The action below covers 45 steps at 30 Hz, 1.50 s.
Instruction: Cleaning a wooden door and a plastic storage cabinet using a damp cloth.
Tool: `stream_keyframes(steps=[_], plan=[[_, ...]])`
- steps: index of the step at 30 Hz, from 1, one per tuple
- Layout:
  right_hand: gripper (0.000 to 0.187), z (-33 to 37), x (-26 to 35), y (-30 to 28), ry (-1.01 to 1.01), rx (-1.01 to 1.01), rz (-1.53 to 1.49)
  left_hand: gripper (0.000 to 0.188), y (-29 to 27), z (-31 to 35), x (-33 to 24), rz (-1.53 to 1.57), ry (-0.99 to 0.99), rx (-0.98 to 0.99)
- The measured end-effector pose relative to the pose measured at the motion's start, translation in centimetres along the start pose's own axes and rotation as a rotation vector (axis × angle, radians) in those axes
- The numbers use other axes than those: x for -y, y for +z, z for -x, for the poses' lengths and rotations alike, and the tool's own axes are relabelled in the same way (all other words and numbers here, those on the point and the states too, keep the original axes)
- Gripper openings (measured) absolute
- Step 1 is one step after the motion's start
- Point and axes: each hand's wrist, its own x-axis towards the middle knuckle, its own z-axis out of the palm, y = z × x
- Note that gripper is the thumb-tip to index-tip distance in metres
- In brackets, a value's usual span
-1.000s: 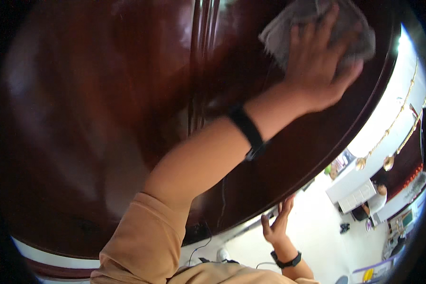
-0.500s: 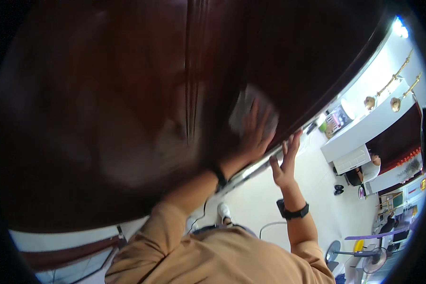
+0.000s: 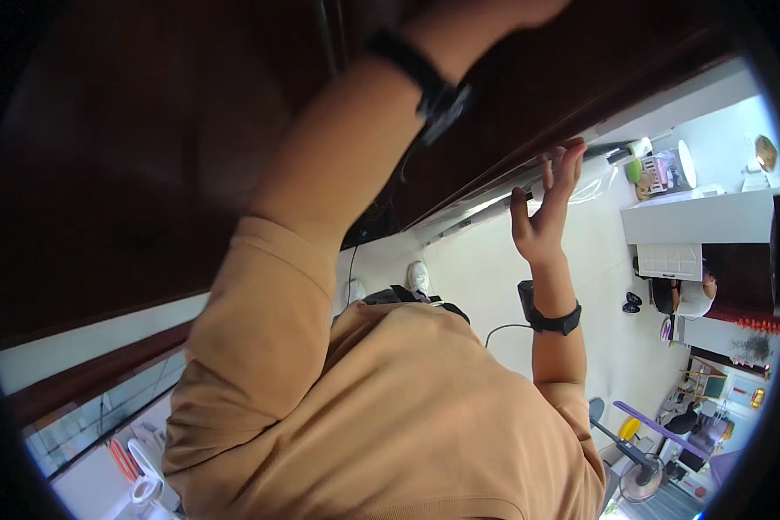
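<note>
A large, dark brown glossy panel (image 3: 130,147), which looks like a door, fills the upper left. My left arm stretches up across it, with a black band on the wrist. My left hand (image 3: 529,10) is cut off by the top edge and smeared by motion, so its fingers and anything in them are hidden. My right hand (image 3: 548,204) is raised by the panel's right edge, fingers spread and nothing in the palm. Its fingertips reach the edge, though I cannot tell whether they touch it. A black watch (image 3: 556,321) is on that wrist.
Beyond the edge lies a pale floor with a pair of dark shoes (image 3: 632,302). Another person (image 3: 695,299) is by a white cabinet (image 3: 698,217) at the right. A fan (image 3: 643,478) stands at the lower right. A thin cable (image 3: 349,282) hangs near my feet.
My left hand has moved up and away from the panel's lower right part, where it pressed a whitish cloth flat; the cloth is out of sight. My right hand is slightly higher.
</note>
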Motion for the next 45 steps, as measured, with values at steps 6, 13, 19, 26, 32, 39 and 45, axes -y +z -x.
stream_keyframes(steps=[6,13,19,26,32,39,45], plan=[[0.095,0.5,0.1,-0.3,-0.004,0.048,0.064,0.062,1.0,26.8,-0.2,0.205,-0.71,-0.106],[0.093,0.6,-0.5,-0.1,-0.041,0.102,-0.072,0.06,-0.7,34.6,-3.8,0.184,-1.369,-0.198],[0.09,0.9,-0.4,-0.9,-0.048,0.112,-0.161,0.066,0.7,22.7,-7.6,0.155,-0.834,-0.059],[0.073,3.7,-1.7,-0.8,-0.027,-0.015,-0.365,0.059,0.7,13.4,-11.2,0.083,-0.433,0.073],[0.056,9.5,-4.0,1.4,-0.048,0.227,-0.227,0.05,0.7,21.4,-8.7,0.12,-0.556,-0.008],[0.041,15.6,-7.7,4.6,0.415,0.406,-0.199,0.063,1.4,37.2,-0.3,0.042,-0.829,-0.043],[0.042,24.1,-12.4,7.8,0.6,0.53,-0.162,0.059,2.4,53.0,3.2,0.203,-0.979,-0.28]])
